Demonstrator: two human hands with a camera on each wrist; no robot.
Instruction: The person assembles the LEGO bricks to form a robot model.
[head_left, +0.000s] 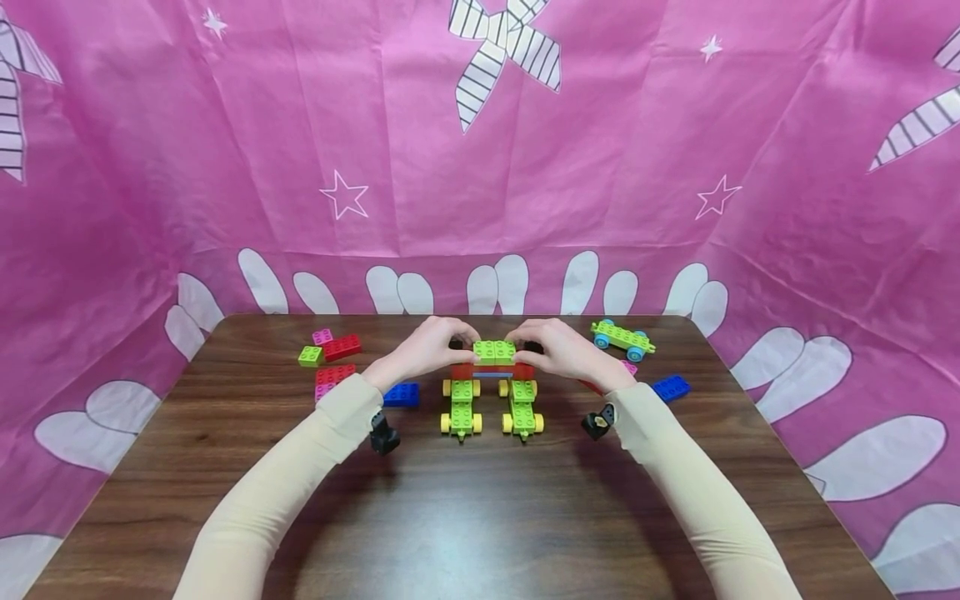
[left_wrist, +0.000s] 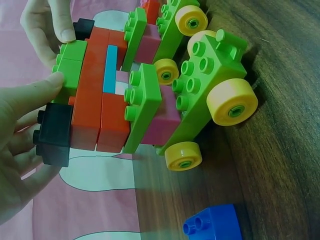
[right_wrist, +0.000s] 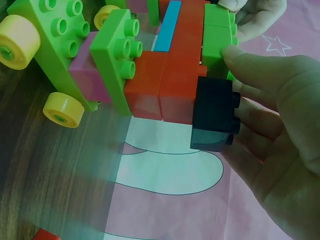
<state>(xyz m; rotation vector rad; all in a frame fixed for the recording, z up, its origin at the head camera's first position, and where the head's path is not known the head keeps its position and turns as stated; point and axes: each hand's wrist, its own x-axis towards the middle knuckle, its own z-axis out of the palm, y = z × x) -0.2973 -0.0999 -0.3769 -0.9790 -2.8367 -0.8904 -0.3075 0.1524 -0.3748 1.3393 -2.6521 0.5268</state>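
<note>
Two light green bricks (head_left: 494, 352) sit on top of a brick build in the middle of the table. My left hand (head_left: 429, 348) pinches them from the left, its thumb on the near face and its other fingers behind. From the right, my right hand (head_left: 561, 348) pinches them likewise. Under them runs a red beam (left_wrist: 90, 95) with a blue brick (left_wrist: 110, 70) below it and a black brick (right_wrist: 214, 110) at each end. Red, green and pink bricks (left_wrist: 162, 115) form two legs, standing on two green wheeled bases (head_left: 461, 412) with yellow wheels.
Left of the build lie several loose bricks: green (head_left: 311, 357), red (head_left: 342, 347), pink (head_left: 322, 337) and a blue brick (head_left: 402, 395). To the right are a green wheeled base (head_left: 622, 337) with blue wheels and another blue brick (head_left: 671, 387). A pink curtain (head_left: 420, 200) hangs behind the table.
</note>
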